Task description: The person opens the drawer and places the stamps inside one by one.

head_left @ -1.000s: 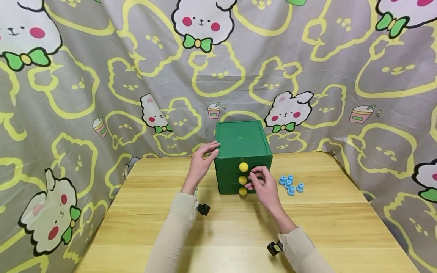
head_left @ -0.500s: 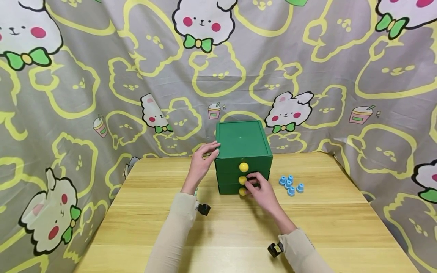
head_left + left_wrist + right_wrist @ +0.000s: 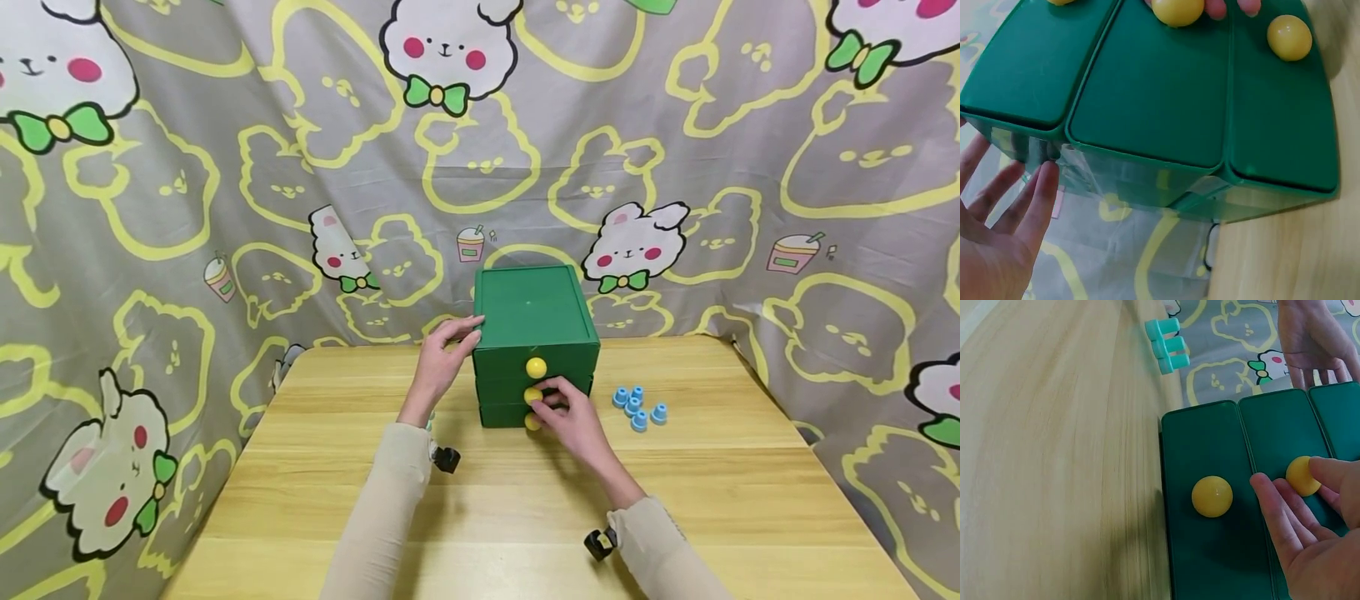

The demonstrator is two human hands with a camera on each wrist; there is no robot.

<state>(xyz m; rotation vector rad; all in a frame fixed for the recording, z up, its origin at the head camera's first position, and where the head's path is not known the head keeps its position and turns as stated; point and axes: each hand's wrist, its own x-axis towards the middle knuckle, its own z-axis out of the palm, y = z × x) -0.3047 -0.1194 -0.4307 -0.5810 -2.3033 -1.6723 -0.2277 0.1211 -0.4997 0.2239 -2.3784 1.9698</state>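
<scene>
A green three-drawer cabinet [image 3: 528,308] stands on the table, with one round yellow knob on each drawer front. My right hand [image 3: 573,425] pinches the middle drawer's knob [image 3: 1300,476] between thumb and fingers, the other fingers extended along the drawer front in the right wrist view. With fairly straight fingers, my left hand [image 3: 442,358] touches the cabinet's upper left side; the left wrist view shows those fingertips [image 3: 1049,172] against the side wall. Above the pinched knob is the top knob [image 3: 536,367], and below it the bottom knob [image 3: 1212,496].
Several small blue peg-like pieces [image 3: 636,406] stand on the wooden table [image 3: 517,517] right of the cabinet. Teal pieces [image 3: 1166,345] of similar shape stand on its left side, mostly hidden by my left arm in the head view. A patterned curtain [image 3: 480,167] hangs behind.
My right hand has shifted left and closed its thumb and fingers on the middle knob. The left hand stays at the cabinet's side.
</scene>
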